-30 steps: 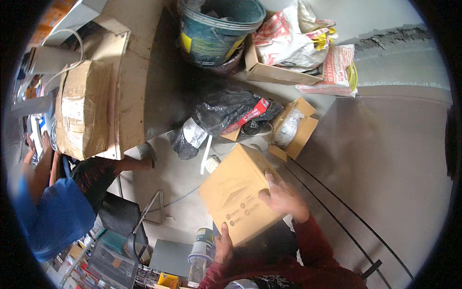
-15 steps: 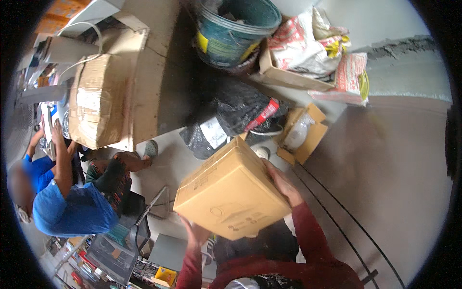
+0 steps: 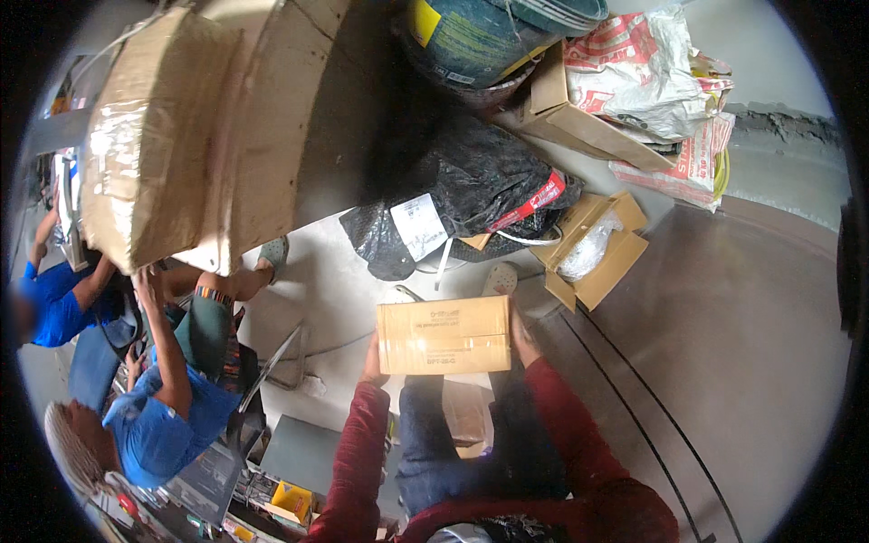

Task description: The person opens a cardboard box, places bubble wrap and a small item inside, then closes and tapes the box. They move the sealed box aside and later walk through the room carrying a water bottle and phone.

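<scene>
A closed brown cardboard box (image 3: 444, 337) with clear tape and dark print is held level in front of my legs. My left hand (image 3: 372, 362) presses its left side, and my right hand (image 3: 522, 337) grips its right side; the box hides some of the fingers. Beneath it, between my knees, shows another brown carton (image 3: 466, 412). Ahead on the floor lies a black plastic bag (image 3: 489, 167) with a white label. To its right stands an opened carton (image 3: 608, 271) with a clear-wrapped item inside.
Green buckets (image 3: 489, 45) and a carton (image 3: 588, 136) with white-and-red sacks stand at the back. At left, a large taped box (image 3: 136, 136) rests on a wooden table (image 3: 276, 154). Two people in blue shirts (image 3: 172, 416) are nearby. Black cords (image 3: 634, 407) run on the right.
Both hands have brought the box from a tilted position to level, and it looks smaller, lower toward my legs. The carton between my knees now shows. A second person in blue has come into view.
</scene>
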`<state>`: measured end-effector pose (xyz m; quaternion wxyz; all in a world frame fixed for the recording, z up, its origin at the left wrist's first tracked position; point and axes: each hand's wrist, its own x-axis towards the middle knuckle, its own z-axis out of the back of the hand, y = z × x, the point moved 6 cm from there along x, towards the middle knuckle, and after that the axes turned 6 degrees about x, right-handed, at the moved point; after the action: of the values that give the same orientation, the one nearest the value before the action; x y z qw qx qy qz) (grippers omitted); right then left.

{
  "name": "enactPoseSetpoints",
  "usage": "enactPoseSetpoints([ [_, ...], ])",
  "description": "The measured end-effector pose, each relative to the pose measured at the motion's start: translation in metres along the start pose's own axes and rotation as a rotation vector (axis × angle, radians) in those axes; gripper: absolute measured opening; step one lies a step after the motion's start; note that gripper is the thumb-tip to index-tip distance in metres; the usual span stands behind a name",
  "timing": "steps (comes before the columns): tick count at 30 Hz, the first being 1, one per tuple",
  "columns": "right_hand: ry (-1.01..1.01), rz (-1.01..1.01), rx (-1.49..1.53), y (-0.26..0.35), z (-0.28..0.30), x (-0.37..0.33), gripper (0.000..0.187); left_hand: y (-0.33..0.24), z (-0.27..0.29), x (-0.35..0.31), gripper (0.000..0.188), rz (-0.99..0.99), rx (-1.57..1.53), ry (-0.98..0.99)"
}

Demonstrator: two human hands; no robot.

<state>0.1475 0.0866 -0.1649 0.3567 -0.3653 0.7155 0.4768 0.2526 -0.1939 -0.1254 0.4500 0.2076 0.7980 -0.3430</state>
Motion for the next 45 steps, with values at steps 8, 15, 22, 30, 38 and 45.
enactPoseSetpoints([
  [8, -0.096, 0.211, -0.055, -0.075, 0.008, 0.112, 0.046, 0.008, 0.051, 0.114, 0.070, 0.090, 0.109, -0.064],
  [15, -0.131, 0.040, -0.016, -0.057, 0.045, 0.166, 0.044, 0.013, 0.042, 0.173, 0.070, 0.039, 0.283, 0.003],
  [22, -0.299, -0.097, -0.316, -0.003, 0.026, 0.136, 0.045, 0.027, 0.080, 0.186, 0.073, 0.264, 0.582, -0.305],
  [30, -0.669, 0.147, 0.366, -0.006, 0.108, 0.177, 0.036, -0.099, -0.032, 0.156, 0.027, -0.816, 0.453, -0.852],
  [38, 0.099, 0.203, 0.381, 0.029, 0.062, 0.289, 0.044, -0.133, -0.018, 0.281, 0.040, -0.665, 0.932, -0.794],
  [45, 0.591, 0.339, 0.313, 0.064, 0.027, 0.316, 0.041, -0.088, -0.011, 0.287, 0.033, -0.496, 0.642, -0.824],
])
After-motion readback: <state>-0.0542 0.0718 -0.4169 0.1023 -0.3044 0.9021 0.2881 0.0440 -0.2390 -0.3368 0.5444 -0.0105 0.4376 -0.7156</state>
